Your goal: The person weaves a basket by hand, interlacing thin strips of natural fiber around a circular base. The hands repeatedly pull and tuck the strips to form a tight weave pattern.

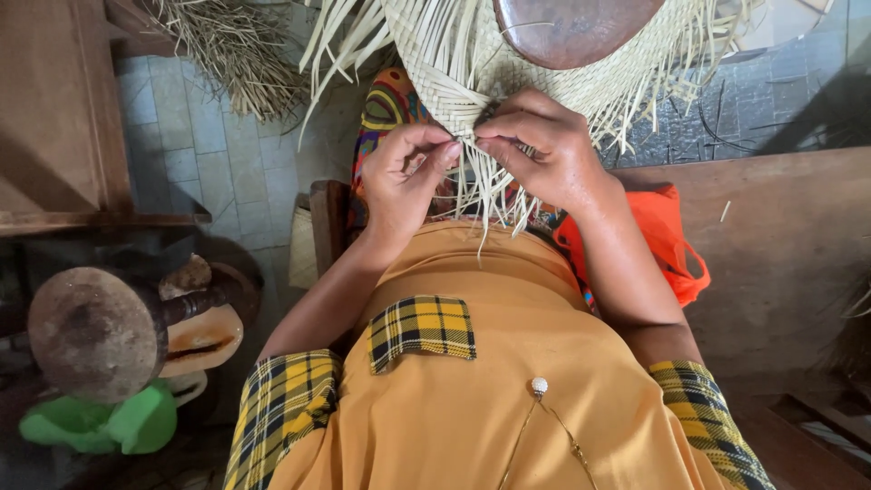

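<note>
Straw weave (454, 82), pale and half-finished, sits centre-far over the lap, stretched on a rounded brown wooden form (572, 27). Loose unwoven strands (485, 195) hang off its near edge, down between both hands. Left hand (404, 177): fingers curled, thumb and forefinger pinching strands at the weave's edge. Right hand (540, 150): closed, pinching strands just beside the left, fingertips nearly touching.

Around: multicoloured cloth (390, 100) under the weave, partly hidden by the left hand. Orange plastic bag (667, 240) just right of the right forearm, on a wooden bench (780, 245). Dry straw bundle (231, 54) far left on the tiled floor (213, 168). Near left: round wooden stool (95, 331), green plastic item (104, 422) below it, wooden furniture (54, 109) behind.

Obstructions: hanging strands crowd the gap between the hands. Bench surface right of the bag has open room; tiled floor on the left open between furniture and lap.
</note>
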